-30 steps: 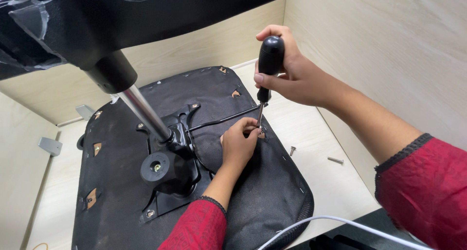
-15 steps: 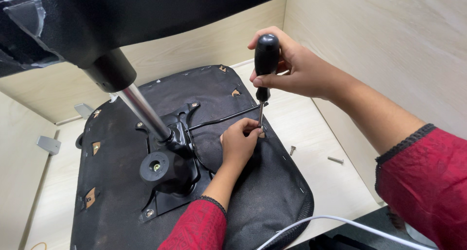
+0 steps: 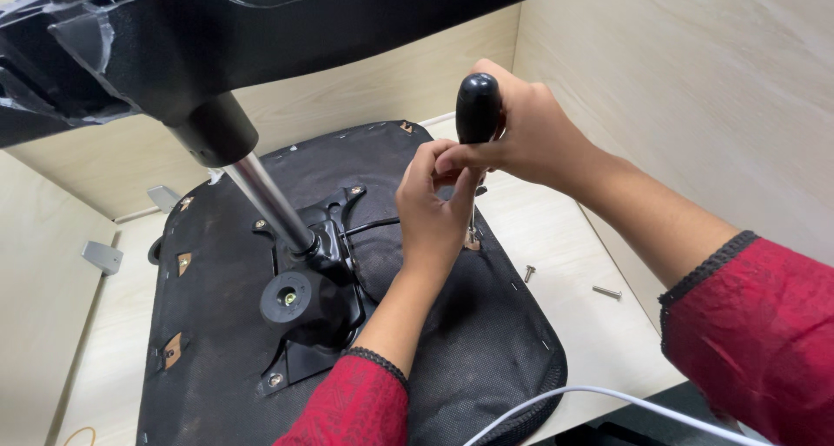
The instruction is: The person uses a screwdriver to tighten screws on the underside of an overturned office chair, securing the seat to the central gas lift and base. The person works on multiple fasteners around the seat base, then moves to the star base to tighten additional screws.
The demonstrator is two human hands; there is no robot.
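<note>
A screwdriver with a black rounded handle (image 3: 478, 107) stands nearly upright over the underside of an upturned chair seat (image 3: 226, 342), its thin shaft dropping to a small fitting near the seat's right edge, where the tip is hidden behind the fingers. The right hand (image 3: 530, 133) is wrapped firmly around the handle from the far side, fingers closed tight on it. The left hand (image 3: 434, 211) reaches up from below with its fingertips pinched on the lower part of the handle and the top of the shaft, steadying the tool; whether it also holds a screw I cannot tell. To do this well, it seems best to keep the shaft square to the seat, press straight down through the handle, and let the lower hand only guide, so the tip does not slip out of the screw head. At the seat's middle sits the black metal mounting plate (image 3: 313, 324), from which a shiny steel column (image 3: 269, 203) rises to the black chair base (image 3: 217, 38) overhead. Two loose screws (image 3: 565, 283) lie on the pale wooden surface (image 3: 591, 255) just beside the seat's right edge. No container is in view; the screws lie bare. A white cable (image 3: 608, 396) crosses the near corner.
</note>
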